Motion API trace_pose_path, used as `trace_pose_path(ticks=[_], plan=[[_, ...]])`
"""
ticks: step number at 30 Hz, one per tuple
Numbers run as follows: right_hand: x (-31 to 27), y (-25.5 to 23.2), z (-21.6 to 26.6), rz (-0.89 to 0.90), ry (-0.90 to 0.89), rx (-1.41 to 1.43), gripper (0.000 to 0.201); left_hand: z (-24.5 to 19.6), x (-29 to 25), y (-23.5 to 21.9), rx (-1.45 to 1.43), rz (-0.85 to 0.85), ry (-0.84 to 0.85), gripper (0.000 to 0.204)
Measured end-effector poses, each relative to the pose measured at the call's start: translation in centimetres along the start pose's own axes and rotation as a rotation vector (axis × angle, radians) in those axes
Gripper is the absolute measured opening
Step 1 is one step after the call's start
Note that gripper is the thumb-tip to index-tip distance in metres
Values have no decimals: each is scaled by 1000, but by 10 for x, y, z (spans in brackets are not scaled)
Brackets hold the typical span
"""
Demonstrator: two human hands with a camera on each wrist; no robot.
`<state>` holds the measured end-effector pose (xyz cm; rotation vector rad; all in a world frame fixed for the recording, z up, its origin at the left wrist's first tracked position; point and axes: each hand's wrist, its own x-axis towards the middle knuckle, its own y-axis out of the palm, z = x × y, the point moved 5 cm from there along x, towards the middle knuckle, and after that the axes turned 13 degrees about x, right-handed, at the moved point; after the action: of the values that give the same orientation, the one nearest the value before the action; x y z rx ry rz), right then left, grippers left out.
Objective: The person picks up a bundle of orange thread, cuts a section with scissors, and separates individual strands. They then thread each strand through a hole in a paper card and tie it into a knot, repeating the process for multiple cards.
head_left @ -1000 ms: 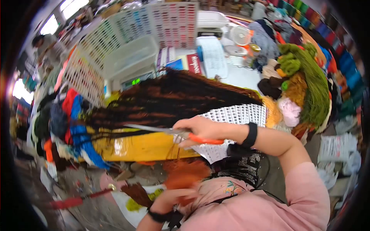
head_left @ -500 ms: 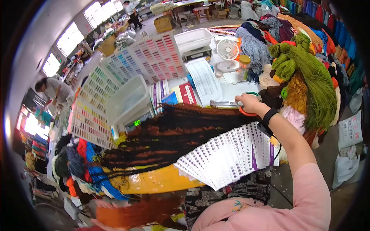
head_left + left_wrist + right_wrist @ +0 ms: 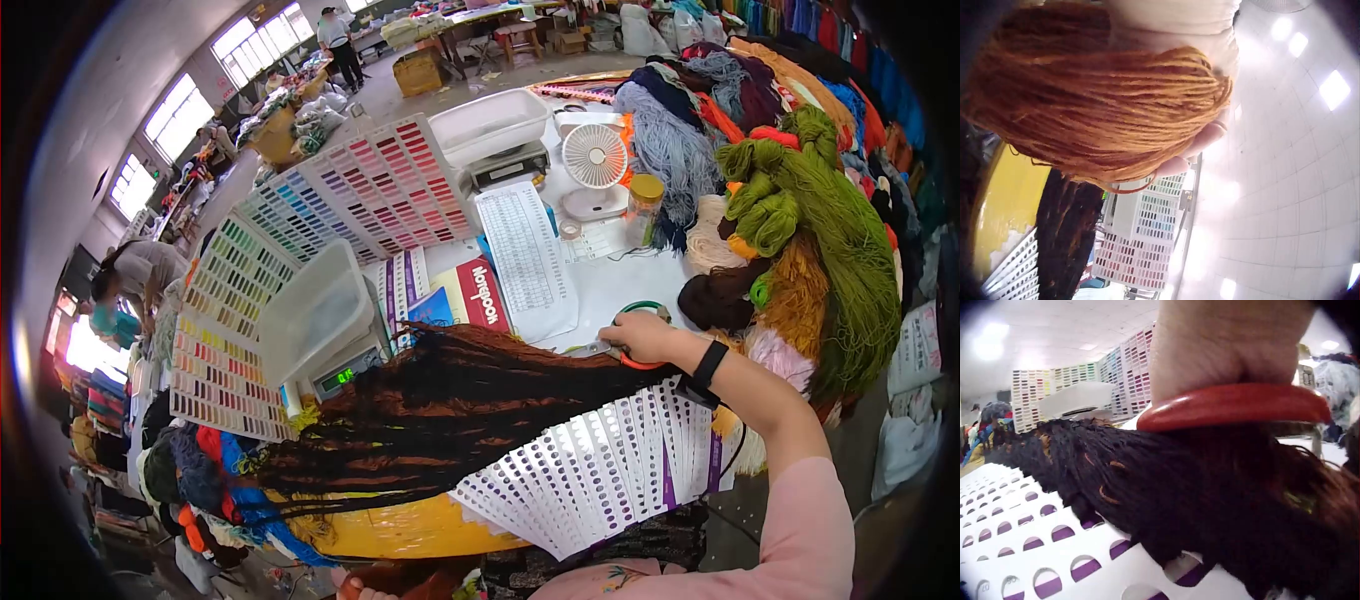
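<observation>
My right hand (image 3: 642, 336) grips a pair of scissors (image 3: 1235, 407) at the right end of a long hank of black and brown yarn (image 3: 480, 395). One handle loop is orange-red, the other green, and the blades point left, close over the yarn. At the bottom edge of the head view only the fingers of my left hand (image 3: 362, 591) show. The left wrist view has them curled round a looped bundle of rust-orange yarn (image 3: 1104, 112). Below the black hank fans a set of white punched cards (image 3: 580, 470) with purple parts.
A yellow surface (image 3: 410, 528) lies along the near edge. Behind the hank stand a shade-card board (image 3: 350, 195), a clear bin (image 3: 318, 310) on a digital scale, a notebook (image 3: 478, 295), a small fan (image 3: 595, 156) and a jar (image 3: 644, 208). Yarn heaps (image 3: 800, 210) crowd the right side.
My right hand has carried the scissors from over the hank's left-middle to its right end. The left hand with the orange yarn has dropped mostly out of the head view, which has tilted up.
</observation>
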<state>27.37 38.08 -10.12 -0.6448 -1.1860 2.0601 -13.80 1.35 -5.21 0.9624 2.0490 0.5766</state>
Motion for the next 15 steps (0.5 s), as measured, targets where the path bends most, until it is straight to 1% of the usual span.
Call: trace_pose_path(ticks=[2,3,6,7,10,11,14,15], plan=[[-3,-10,-3,-25,29,4,36,14,15,7,54,-44,-91,27],[-3,-15,-5,-40,44,7,38,22,21,15,24,-43,-143,28],[-8,-34,-17,-100,95,19,39,36,35,32,207,-188,-148,27],[-8,-38,-23,-133,111,15,39,38,40,30,330,-246,-138,25],[-4,-39,-33,-194,132,42,38,59,54,33,291,-380,-276,23],[-1,-35,-33,-184,137,56,39,66,60,30,266,-326,-323,21],[9,-22,-31,-99,74,31,39,82,68,37,293,-367,-325,18],[10,-18,-30,-83,43,-23,37,88,74,33,185,-239,-373,17]])
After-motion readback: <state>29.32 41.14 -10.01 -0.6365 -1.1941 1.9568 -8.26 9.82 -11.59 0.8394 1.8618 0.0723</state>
